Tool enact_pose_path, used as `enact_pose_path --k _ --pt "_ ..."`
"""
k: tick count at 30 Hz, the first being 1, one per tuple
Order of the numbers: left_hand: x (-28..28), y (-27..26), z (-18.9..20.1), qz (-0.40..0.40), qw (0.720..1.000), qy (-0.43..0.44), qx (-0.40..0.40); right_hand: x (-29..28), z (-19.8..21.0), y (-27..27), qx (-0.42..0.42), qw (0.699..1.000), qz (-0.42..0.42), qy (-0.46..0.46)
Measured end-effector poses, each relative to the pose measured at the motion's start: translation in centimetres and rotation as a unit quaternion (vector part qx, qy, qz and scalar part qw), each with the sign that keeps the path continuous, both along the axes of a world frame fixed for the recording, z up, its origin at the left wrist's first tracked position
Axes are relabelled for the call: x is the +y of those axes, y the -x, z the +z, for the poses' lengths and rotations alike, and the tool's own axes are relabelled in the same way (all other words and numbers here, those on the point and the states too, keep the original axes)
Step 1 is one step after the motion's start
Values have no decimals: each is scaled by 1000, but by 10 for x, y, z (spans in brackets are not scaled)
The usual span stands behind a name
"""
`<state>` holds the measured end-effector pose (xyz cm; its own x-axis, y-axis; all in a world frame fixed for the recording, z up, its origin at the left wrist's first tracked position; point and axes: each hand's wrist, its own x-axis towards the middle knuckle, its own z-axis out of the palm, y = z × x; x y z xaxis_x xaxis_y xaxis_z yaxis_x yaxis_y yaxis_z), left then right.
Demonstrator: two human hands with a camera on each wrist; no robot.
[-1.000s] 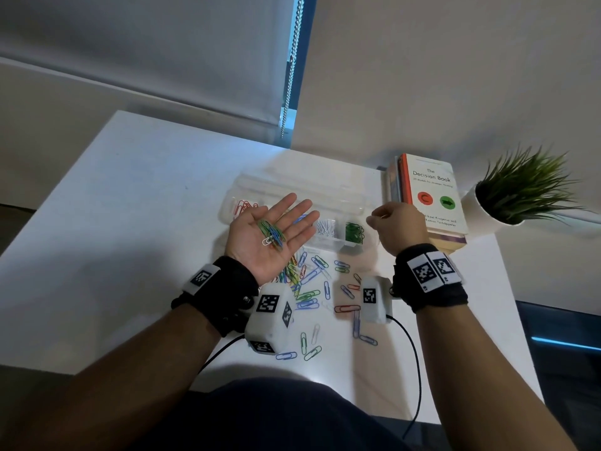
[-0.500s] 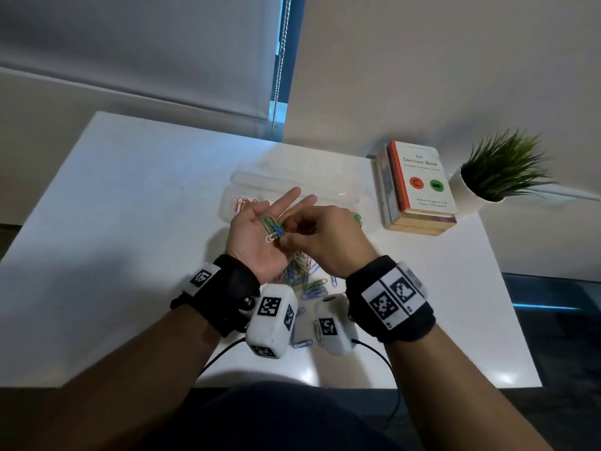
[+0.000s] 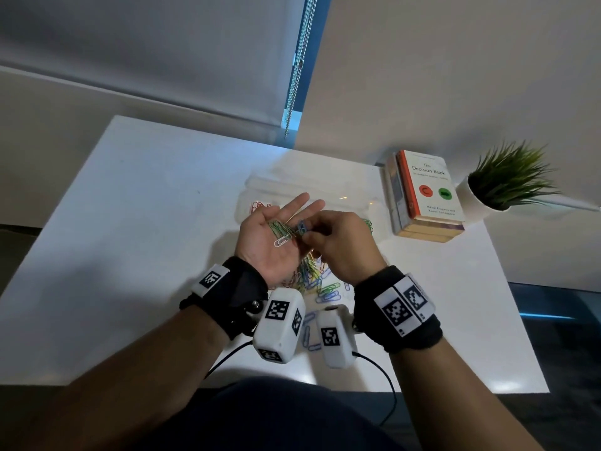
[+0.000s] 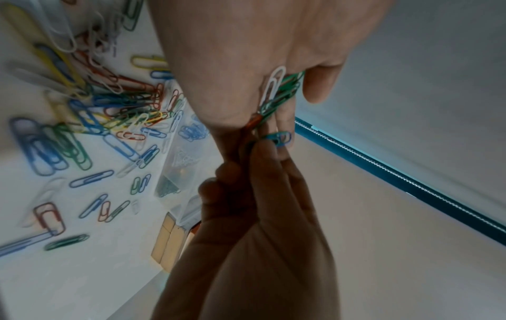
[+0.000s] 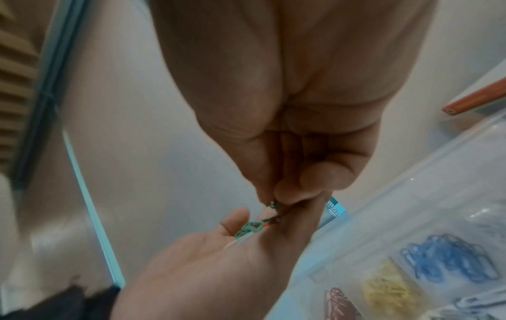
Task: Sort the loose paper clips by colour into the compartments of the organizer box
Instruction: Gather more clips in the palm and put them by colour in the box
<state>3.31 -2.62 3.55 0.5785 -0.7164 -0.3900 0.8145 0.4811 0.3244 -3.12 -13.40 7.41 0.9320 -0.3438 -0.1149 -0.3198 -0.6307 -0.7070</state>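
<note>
My left hand (image 3: pixel 287 222) lies palm up above the table and carries a small bunch of green paper clips (image 3: pixel 279 227) and one white clip (image 3: pixel 282 242). My right hand (image 3: pixel 309 234) meets it from the right, and its thumb and fingertips (image 4: pixel 264 155) pinch a blue clip (image 4: pixel 279 137) at the base of the left fingers. The clear organizer box (image 3: pixel 252 187) stands behind the hands, with red clips (image 3: pixel 258 206) at its left end and green ones (image 3: pixel 368 224) at its right. A loose pile of mixed clips (image 3: pixel 312 276) lies under the hands.
A stack of books (image 3: pixel 426 196) and a potted plant (image 3: pixel 507 183) stand at the back right. The right wrist view shows blue clips (image 5: pixel 449 259), yellow clips (image 5: pixel 389 292) and red clips (image 5: pixel 339 303) in separate compartments. Single clips (image 3: pixel 309 333) lie near the table's front edge.
My right hand has come from the box's right end across to my left palm and now pinches a blue clip there. The left hand has stayed palm up.
</note>
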Motion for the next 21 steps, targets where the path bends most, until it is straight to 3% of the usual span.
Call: enact_pose_path --k 7,13,21 --pt "2 -4 2 12 1000 2 6 -2 2 -9 -7 1000 9 -15" --pt "0 -10 3 24 1000 3 11 -8 4 -14 12 998 46 30" --pt "-4 -13 0 31 999 30 32 -13 0 -24 -27 999 36 12"
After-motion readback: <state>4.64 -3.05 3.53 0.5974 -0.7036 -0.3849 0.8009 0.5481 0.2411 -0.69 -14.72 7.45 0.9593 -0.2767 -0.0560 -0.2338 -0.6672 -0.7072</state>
